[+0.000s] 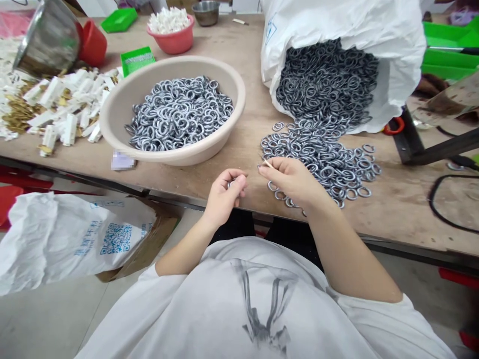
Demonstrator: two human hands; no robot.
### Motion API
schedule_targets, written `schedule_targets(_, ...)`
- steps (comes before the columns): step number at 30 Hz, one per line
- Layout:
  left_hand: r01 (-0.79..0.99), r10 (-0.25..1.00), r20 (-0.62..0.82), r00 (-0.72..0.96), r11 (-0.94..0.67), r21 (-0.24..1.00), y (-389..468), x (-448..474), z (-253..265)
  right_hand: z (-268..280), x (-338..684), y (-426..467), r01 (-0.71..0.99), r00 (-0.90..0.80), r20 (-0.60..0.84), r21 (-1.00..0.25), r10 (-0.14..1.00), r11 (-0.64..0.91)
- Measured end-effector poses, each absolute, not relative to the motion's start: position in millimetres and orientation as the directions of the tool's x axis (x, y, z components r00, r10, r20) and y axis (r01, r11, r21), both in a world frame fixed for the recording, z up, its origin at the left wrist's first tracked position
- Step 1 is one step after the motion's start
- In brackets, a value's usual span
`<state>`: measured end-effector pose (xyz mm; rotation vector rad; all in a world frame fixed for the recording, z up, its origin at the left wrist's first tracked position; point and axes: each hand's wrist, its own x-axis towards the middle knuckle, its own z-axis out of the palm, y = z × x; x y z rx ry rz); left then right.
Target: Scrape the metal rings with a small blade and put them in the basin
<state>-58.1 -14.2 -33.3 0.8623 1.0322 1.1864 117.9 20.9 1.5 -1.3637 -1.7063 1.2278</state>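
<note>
My left hand (226,194) is closed at the table's front edge, thumb against the fingers. A small bit of a grey ring (229,184) shows between them; the rest is covered. My right hand (290,179) pinches a thin pale stick (268,163), its tip pointing up and left. That hand is over the left side of a loose pile of grey rings (318,154), which spills from the mouth of a white sack (275,55) lying on its side. Left of both hands stands a wide beige basin (239,94) with many similar rings (183,114) in it.
White plastic pieces and brass-coloured parts (67,99) are heaped at the left near a tilted metal bowl (52,37). A red bowl (174,42) and green trays (137,61) stand farther back. On the right are a dark metal frame (411,142) and a black cable (434,192).
</note>
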Motion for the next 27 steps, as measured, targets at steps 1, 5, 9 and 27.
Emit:
schedule_targets(1, -0.242, 0.99, -0.127, 0.063, 0.138, 0.96, -15.1, -55.6, -35.1, 2.8, 116.7, 15.0, 0.212, -0.342, -0.122, -0.976, 0.932, -0.05)
schedule_targets(5, -0.137, 0.987, -0.035, 0.16, 0.058, 0.989, -18.2, -48.5, -37.8, -0.4, 106.6, -4.3, -0.055, -0.399, -0.147, -0.981, 0.905, -0.184)
schedule_targets(9, -0.257, 0.969, -0.124, 0.216, 0.179, 0.95, -21.0, -42.7, -35.3, -9.6, 101.1, -17.1, 0.058, -0.166, 0.035, -0.997, 0.985, 0.045)
schedule_targets(27, -0.447, 0.933, -0.268, 0.239, 0.351, 0.823, -27.4, -40.7, -27.4, -15.5, 108.1, -36.1, 0.57, -0.324, 0.395, -0.644, 0.86, 0.51)
